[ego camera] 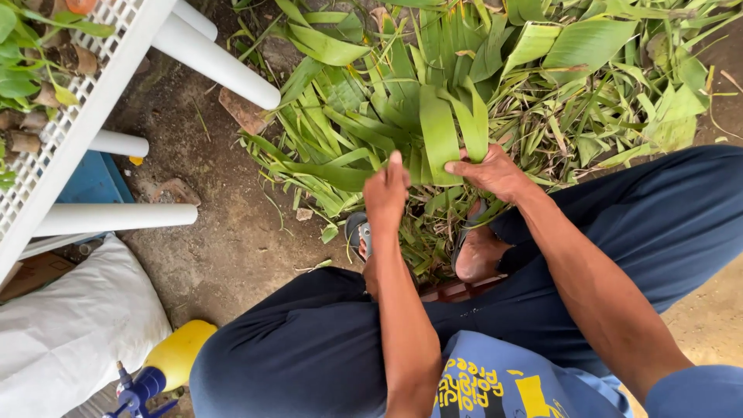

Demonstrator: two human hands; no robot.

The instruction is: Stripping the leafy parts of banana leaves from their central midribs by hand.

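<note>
I sit low over a heap of long green leaves spread on the dirt ground. My left hand and my right hand both grip a folded bundle of broad green leaf strips, pinching it from either side. The strips fan upward from between my fingers. My knees in dark blue trousers frame the hands, and my sandalled feet rest on leaves just below them.
A white lattice rack on white pipe legs stands at the left, carrying small potted plants. A white sack and a yellow sprayer with a blue nozzle lie at lower left. A broken brick piece lies on the dirt.
</note>
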